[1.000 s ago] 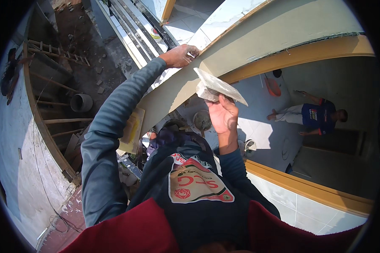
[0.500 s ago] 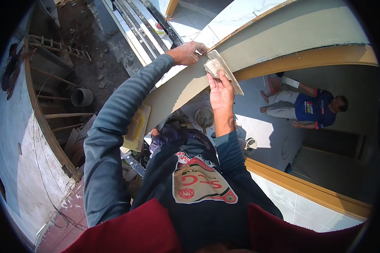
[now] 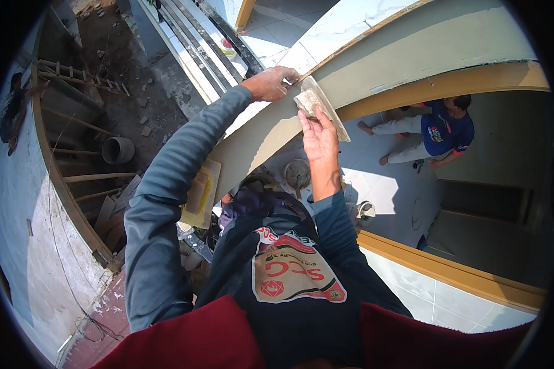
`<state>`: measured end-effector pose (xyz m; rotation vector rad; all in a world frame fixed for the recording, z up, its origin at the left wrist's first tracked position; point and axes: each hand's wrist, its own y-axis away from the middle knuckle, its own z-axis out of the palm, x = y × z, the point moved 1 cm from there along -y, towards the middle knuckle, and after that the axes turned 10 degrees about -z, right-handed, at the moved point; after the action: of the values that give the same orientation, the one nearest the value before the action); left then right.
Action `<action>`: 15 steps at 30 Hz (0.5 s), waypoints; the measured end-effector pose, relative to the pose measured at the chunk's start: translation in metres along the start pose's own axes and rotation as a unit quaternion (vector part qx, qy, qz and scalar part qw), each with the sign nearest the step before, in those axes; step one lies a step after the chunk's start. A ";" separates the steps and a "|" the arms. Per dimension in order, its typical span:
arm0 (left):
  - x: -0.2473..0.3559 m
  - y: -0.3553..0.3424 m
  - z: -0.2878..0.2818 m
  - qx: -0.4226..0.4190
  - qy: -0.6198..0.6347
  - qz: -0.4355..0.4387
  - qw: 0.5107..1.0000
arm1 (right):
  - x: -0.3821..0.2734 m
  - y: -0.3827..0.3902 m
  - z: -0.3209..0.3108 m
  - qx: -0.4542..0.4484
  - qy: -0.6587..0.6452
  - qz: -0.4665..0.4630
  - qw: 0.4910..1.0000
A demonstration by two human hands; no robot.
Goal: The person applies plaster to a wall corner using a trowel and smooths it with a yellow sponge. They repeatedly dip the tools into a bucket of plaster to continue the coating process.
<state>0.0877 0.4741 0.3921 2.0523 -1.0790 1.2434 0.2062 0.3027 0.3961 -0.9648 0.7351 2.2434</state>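
Observation:
My right hand [image 3: 319, 138] is closed on the block handle of a plastering float [image 3: 331, 114], its flat blade against the grey plastered beam [image 3: 271, 132]. My left hand [image 3: 269, 83] is at the beam's far edge, fingers curled by the end of a thin wooden strip [image 3: 345, 51] and seemingly gripping it; the fingertips are partly hidden. Beside my left forearm, a second, yellow-stained float [image 3: 201, 194] stands near the beam's lower end, partly covered by my sleeve.
To the right, beyond an orange-brown frame [image 3: 449, 277], a co-worker in a blue shirt [image 3: 442, 127] is in the room. A mortar bucket [image 3: 297, 174] sits below. At left are a curved wall [image 3: 37, 209], wooden poles [image 3: 101, 177] and a grey bucket [image 3: 117, 150]; metal bars [image 3: 197, 43] lie ahead.
My right hand and the float have shifted slightly down along the beam. My left hand stays at the strip. The co-worker has moved farther up in the view.

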 end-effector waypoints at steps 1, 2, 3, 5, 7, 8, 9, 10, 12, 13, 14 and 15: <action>0.000 0.000 0.000 0.011 -0.006 0.015 1.000 | 0.000 0.000 0.001 -0.003 -0.001 0.000 1.000; 0.000 -0.001 0.000 0.011 -0.008 0.016 1.000 | 0.000 -0.001 0.001 -0.006 -0.002 0.000 1.000; -0.001 0.000 0.001 0.008 0.000 0.010 1.000 | 0.001 -0.001 0.001 -0.006 -0.004 -0.002 1.000; 0.001 -0.001 0.000 0.005 0.008 0.007 1.000 | 0.001 -0.001 0.001 -0.008 -0.001 -0.004 1.000; 0.001 0.000 -0.002 -0.008 -0.006 0.000 1.000 | 0.001 -0.003 0.002 -0.006 -0.008 0.001 1.000; 0.003 0.002 -0.002 -0.009 -0.007 0.000 1.000 | 0.001 -0.003 0.003 -0.004 -0.013 0.008 1.000; 0.003 0.003 -0.003 -0.011 -0.002 -0.012 1.000 | 0.001 -0.005 0.004 -0.004 -0.014 0.008 1.000; 0.005 0.005 -0.003 -0.013 0.002 -0.024 1.000 | 0.001 -0.006 0.004 0.000 -0.020 0.009 1.000; 0.010 0.007 -0.004 -0.016 0.005 -0.027 0.999 | 0.000 -0.006 0.004 0.004 -0.027 0.009 1.000; 0.009 0.007 -0.005 -0.017 0.010 -0.030 0.999 | -0.002 -0.005 0.006 0.008 -0.028 0.009 1.000; 0.008 0.006 -0.004 -0.017 0.009 -0.030 0.999 | -0.003 -0.005 0.007 0.012 -0.028 0.009 0.999; 0.007 0.005 -0.004 -0.017 0.011 -0.029 0.999 | -0.004 -0.006 0.007 0.012 -0.029 0.009 0.999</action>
<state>0.0838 0.4717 0.3996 2.0247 -1.0166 1.2075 0.2101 0.3104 0.4017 -0.8814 0.7454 2.2640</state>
